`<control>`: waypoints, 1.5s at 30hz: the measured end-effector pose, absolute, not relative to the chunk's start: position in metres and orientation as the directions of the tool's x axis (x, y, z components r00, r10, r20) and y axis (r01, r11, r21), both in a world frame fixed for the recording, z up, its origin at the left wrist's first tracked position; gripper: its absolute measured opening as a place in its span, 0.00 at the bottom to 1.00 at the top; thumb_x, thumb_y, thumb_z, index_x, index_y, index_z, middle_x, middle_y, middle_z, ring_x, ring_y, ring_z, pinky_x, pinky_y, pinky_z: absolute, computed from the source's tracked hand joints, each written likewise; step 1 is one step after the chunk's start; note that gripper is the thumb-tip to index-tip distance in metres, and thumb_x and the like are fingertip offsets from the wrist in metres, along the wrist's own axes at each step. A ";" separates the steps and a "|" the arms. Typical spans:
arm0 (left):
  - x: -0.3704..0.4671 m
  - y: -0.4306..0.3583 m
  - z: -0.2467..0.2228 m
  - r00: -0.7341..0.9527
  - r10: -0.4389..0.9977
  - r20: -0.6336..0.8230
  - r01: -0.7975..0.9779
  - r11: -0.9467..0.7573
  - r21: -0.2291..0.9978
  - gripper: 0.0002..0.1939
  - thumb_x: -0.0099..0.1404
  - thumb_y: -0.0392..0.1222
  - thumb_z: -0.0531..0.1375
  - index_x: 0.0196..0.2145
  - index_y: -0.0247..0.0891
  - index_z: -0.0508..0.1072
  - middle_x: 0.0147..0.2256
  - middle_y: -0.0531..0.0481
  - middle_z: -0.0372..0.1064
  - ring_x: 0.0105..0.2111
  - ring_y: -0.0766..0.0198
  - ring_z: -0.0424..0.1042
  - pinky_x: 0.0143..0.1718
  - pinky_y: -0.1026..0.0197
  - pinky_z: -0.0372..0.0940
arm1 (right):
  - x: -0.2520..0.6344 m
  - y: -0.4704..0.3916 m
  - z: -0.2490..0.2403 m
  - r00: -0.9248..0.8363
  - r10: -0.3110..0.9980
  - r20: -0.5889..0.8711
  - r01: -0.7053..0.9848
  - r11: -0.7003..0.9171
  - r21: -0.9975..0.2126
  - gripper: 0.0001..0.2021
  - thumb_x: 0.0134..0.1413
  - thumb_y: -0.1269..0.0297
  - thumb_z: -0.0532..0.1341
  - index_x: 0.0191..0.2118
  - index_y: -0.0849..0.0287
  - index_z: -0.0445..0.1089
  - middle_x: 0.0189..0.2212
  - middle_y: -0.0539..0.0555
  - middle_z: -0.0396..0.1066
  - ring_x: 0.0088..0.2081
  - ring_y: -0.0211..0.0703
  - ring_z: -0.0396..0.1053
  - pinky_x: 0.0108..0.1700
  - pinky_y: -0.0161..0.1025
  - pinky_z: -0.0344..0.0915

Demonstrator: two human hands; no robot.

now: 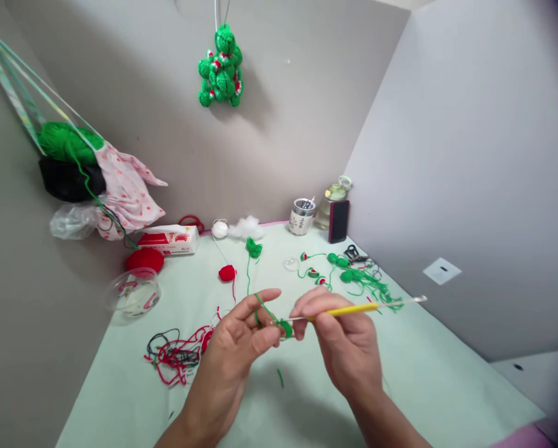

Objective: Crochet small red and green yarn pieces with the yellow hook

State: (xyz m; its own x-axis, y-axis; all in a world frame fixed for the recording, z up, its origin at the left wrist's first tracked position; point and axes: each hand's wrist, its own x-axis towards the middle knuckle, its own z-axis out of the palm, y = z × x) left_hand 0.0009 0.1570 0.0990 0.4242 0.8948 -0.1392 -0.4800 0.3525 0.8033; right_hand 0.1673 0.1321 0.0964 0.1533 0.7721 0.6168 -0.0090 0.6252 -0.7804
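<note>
Left hand [234,348]: pinching small green crochet piece [286,330] above table [120,386]; green yarn [265,307] looped across index finger [246,305]. Right hand [348,348]: gripping yellow-handled crochet hook [353,310], left end at piece. Yarn tangle [180,356]: on table, left of left hand. Beyond: red yarn ball [227,273], green yarn bundle [254,247]. Rear: can [300,222], phone [339,223].

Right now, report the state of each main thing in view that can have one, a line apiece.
Left hand: pinching small green crocheted piece
Right hand: gripping yellow-handled metal crochet hook
Small red yarn ball: wound, tail loose
Red, black and white yarn strands: tangled
Black-faced rectangular phone: upright, screen dark
Printed cylindrical can: open on top, holding thin sticks
Green crocheted cluster: hanging
</note>
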 end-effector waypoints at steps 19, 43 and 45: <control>0.000 0.177 0.081 0.465 0.826 -0.320 -0.588 0.558 0.586 0.23 0.52 0.43 0.82 0.45 0.37 0.87 0.30 0.53 0.76 0.30 0.70 0.72 0.41 0.67 0.70 | 0.169 0.145 0.073 0.236 0.767 0.596 0.158 0.575 -0.803 0.11 0.71 0.70 0.62 0.46 0.50 0.82 0.36 0.52 0.81 0.34 0.39 0.77 0.35 0.37 0.76; 0.002 0.170 0.081 0.427 0.862 -0.273 -0.535 0.484 0.692 0.25 0.58 0.45 0.79 0.52 0.40 0.83 0.27 0.58 0.65 0.23 0.75 0.56 0.26 0.68 0.54 | 0.166 0.137 0.067 -0.148 0.569 0.809 0.614 0.694 -0.376 0.15 0.69 0.74 0.63 0.55 0.51 0.79 0.45 0.56 0.83 0.44 0.44 0.82 0.45 0.38 0.82; 0.002 0.172 0.081 0.443 0.849 -0.287 -0.537 0.507 0.674 0.23 0.58 0.43 0.79 0.51 0.39 0.84 0.27 0.58 0.64 0.22 0.77 0.54 0.25 0.69 0.53 | 0.168 0.139 0.068 0.011 0.654 0.757 0.465 0.666 -0.583 0.12 0.72 0.72 0.61 0.52 0.52 0.79 0.42 0.55 0.82 0.41 0.43 0.81 0.42 0.38 0.81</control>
